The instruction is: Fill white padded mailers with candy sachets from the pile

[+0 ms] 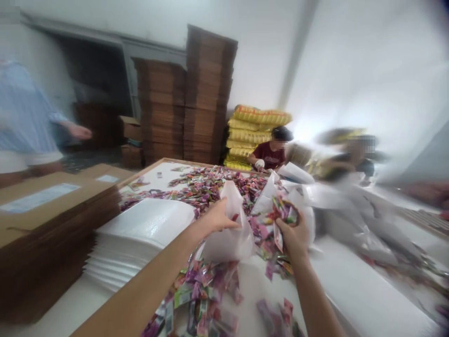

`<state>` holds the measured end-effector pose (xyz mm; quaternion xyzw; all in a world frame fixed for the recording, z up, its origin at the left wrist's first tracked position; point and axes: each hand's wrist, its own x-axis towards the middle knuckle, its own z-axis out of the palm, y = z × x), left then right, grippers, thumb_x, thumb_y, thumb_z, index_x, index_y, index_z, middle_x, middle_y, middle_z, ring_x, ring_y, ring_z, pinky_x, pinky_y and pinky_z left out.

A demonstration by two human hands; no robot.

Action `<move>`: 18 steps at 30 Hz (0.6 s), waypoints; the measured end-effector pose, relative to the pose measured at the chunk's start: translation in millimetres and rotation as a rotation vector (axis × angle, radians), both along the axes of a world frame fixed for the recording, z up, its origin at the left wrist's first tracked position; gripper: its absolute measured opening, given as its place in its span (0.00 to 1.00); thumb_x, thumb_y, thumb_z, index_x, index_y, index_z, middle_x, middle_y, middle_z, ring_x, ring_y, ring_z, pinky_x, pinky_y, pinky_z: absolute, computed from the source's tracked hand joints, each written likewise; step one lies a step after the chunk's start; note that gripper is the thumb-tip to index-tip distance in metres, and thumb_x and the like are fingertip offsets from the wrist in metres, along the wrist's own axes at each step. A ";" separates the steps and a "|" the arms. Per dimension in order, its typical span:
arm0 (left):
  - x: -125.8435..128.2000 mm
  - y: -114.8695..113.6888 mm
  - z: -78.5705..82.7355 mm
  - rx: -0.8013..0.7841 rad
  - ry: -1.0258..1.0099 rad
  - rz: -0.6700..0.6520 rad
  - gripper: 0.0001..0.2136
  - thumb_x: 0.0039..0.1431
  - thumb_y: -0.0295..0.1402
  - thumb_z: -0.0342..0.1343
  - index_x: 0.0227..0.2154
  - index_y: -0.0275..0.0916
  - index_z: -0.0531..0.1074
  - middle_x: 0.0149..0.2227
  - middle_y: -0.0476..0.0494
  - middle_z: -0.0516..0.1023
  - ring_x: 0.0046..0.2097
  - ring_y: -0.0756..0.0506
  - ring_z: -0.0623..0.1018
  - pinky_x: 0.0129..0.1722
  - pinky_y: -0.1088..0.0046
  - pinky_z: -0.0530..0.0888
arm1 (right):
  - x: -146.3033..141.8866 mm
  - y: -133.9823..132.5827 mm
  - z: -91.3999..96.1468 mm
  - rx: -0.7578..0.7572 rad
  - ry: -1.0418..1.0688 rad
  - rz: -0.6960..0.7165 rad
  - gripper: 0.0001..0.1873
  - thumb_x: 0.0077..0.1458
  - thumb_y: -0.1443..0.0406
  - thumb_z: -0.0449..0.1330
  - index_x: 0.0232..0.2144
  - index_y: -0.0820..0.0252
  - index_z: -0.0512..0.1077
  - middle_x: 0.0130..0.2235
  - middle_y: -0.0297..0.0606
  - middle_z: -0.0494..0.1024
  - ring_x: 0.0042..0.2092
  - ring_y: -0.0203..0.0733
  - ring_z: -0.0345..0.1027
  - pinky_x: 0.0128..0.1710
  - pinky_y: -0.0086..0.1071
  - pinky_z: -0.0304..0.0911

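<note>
My left hand (220,217) grips the edge of a white plastic bag (229,245), whose mouth gapes upward at the middle of the table. To the right, my right hand (294,229) is closed around a bunch of small wrapped candies (283,210), held just above the table and apart from the bag. More wrapped candies (196,290), in pink, purple and green wrappers, lie scattered below the bag and heaped behind it. Left of my left forearm sits a stack of white padded envelopes (147,222).
Cardboard boxes (38,201) line the table's left side. Tall cardboard stacks (208,93) and yellow sacks (245,135) stand behind. A co-worker in a dark red shirt (271,157) sits across the table; another person (358,154) is blurred at right. Someone in blue (26,107) stands at left.
</note>
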<state>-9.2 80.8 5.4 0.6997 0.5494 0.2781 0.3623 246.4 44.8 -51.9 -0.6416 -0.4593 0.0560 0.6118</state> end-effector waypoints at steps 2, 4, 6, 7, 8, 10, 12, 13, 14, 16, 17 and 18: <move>17.7 -5.4 3.4 0.030 -0.046 -0.009 0.52 0.35 0.39 0.71 0.65 0.32 0.56 0.28 0.48 0.77 0.20 0.51 0.71 0.16 0.78 0.65 | -20.1 14.8 50.6 0.186 0.009 -0.100 0.37 0.45 0.56 0.63 0.57 0.59 0.63 0.48 0.42 0.75 0.43 0.46 0.73 0.47 0.37 0.68; 34.4 -8.8 7.3 0.066 -0.148 -0.043 0.36 0.43 0.34 0.66 0.59 0.34 0.66 0.26 0.50 0.75 0.20 0.52 0.71 0.17 0.79 0.66 | -39.3 30.0 93.2 0.367 -0.052 -0.182 0.39 0.47 0.57 0.62 0.60 0.60 0.58 0.54 0.46 0.70 0.51 0.48 0.69 0.52 0.39 0.65; 45.2 -7.1 9.0 0.070 -0.255 -0.075 0.26 0.45 0.26 0.62 0.51 0.36 0.73 0.25 0.51 0.74 0.20 0.53 0.70 0.18 0.79 0.66 | -55.1 43.3 117.3 0.483 -0.176 -0.224 0.38 0.49 0.60 0.61 0.60 0.62 0.56 0.58 0.49 0.66 0.58 0.51 0.63 0.58 0.43 0.60; 47.2 -4.0 8.6 0.045 -0.318 -0.078 0.26 0.43 0.23 0.61 0.49 0.36 0.73 0.25 0.52 0.74 0.20 0.54 0.70 0.19 0.79 0.67 | -61.7 48.4 120.1 0.498 -0.247 -0.216 0.37 0.49 0.61 0.61 0.60 0.62 0.56 0.58 0.51 0.65 0.60 0.52 0.60 0.60 0.45 0.58; 47.0 0.3 7.2 0.003 -0.384 -0.063 0.28 0.41 0.21 0.60 0.50 0.36 0.73 0.26 0.52 0.75 0.20 0.54 0.70 0.20 0.79 0.68 | -67.4 52.0 116.3 0.484 -0.319 -0.182 0.35 0.50 0.62 0.60 0.59 0.61 0.57 0.58 0.51 0.64 0.61 0.53 0.58 0.61 0.46 0.57; 40.5 11.1 2.2 -0.078 -0.502 0.001 0.33 0.38 0.19 0.60 0.54 0.36 0.70 0.28 0.52 0.76 0.20 0.54 0.70 0.21 0.78 0.69 | -75.8 54.0 92.4 0.393 -0.461 -0.046 0.30 0.52 0.65 0.59 0.57 0.60 0.62 0.58 0.52 0.62 0.62 0.52 0.56 0.60 0.44 0.57; 29.3 21.0 -4.8 -0.110 -0.570 0.047 0.33 0.38 0.19 0.59 0.53 0.35 0.69 0.29 0.51 0.76 0.20 0.54 0.70 0.22 0.77 0.70 | -78.8 49.0 57.3 0.268 -0.606 0.183 0.26 0.52 0.68 0.57 0.55 0.58 0.65 0.58 0.50 0.63 0.61 0.51 0.58 0.59 0.41 0.59; 23.8 24.6 -8.5 -0.113 -0.584 0.049 0.31 0.38 0.20 0.58 0.51 0.33 0.71 0.29 0.50 0.76 0.20 0.54 0.70 0.23 0.77 0.70 | -77.8 44.7 40.5 0.207 -0.667 0.313 0.26 0.52 0.69 0.57 0.55 0.57 0.67 0.58 0.49 0.64 0.60 0.50 0.60 0.58 0.40 0.60; 19.0 27.1 -12.1 -0.114 -0.593 0.041 0.28 0.38 0.21 0.58 0.48 0.32 0.72 0.28 0.50 0.76 0.21 0.54 0.70 0.23 0.77 0.70 | -75.1 39.7 26.7 0.149 -0.708 0.435 0.27 0.52 0.69 0.57 0.55 0.56 0.67 0.57 0.48 0.65 0.59 0.49 0.62 0.58 0.38 0.60; 13.6 29.4 -18.3 -0.116 -0.610 0.018 0.25 0.38 0.22 0.58 0.44 0.32 0.75 0.27 0.50 0.75 0.23 0.53 0.71 0.24 0.77 0.70 | -65.9 30.4 11.5 0.044 -0.753 0.618 0.30 0.50 0.69 0.59 0.57 0.55 0.66 0.55 0.45 0.69 0.55 0.47 0.65 0.56 0.36 0.61; 13.3 29.5 -20.9 -0.114 -0.612 0.008 0.25 0.37 0.22 0.57 0.44 0.32 0.75 0.27 0.50 0.75 0.23 0.52 0.71 0.24 0.78 0.69 | -60.7 26.9 10.4 -0.011 -0.773 0.674 0.31 0.49 0.69 0.60 0.57 0.55 0.66 0.53 0.44 0.71 0.54 0.46 0.67 0.55 0.34 0.62; 14.6 29.2 -23.1 -0.107 -0.610 0.003 0.26 0.36 0.21 0.56 0.45 0.32 0.75 0.26 0.50 0.75 0.24 0.53 0.71 0.23 0.79 0.68 | -56.2 24.4 12.6 -0.068 -0.807 0.717 0.31 0.48 0.69 0.60 0.57 0.55 0.66 0.52 0.42 0.73 0.52 0.45 0.68 0.53 0.33 0.63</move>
